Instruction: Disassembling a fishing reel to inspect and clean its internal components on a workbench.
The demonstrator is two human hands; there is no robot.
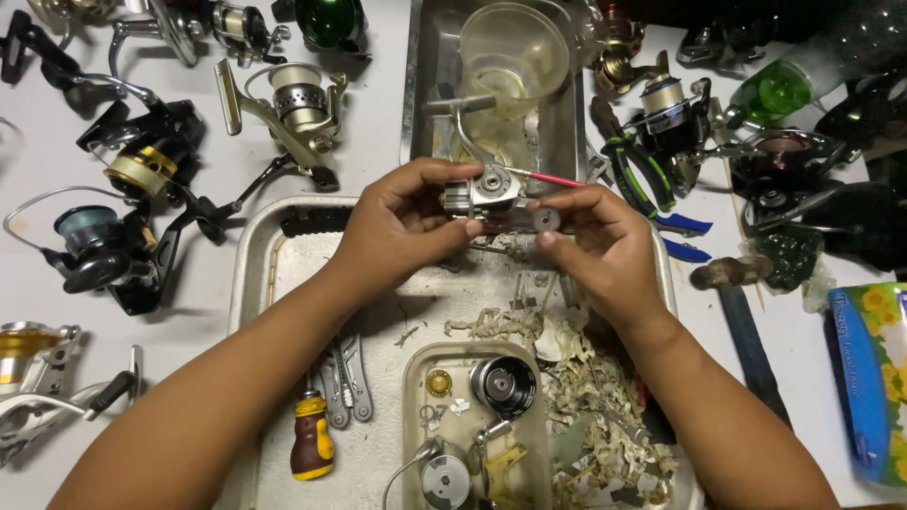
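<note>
Small gear [545, 219] at risk over the littered tray [253, 247]

Left hand [402, 227] clamps the reel body [480, 192], right hand [605, 247] pinches the gear — a slip could lose it among shavings [590, 397].

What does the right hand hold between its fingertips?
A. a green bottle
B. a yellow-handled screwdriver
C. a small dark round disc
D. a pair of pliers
C: the right hand pinches a small dark round disc beside the silver reel body that the left hand grips.

Two hands [406, 222], three trays [248, 255] (one bowl [513, 47]).
</note>
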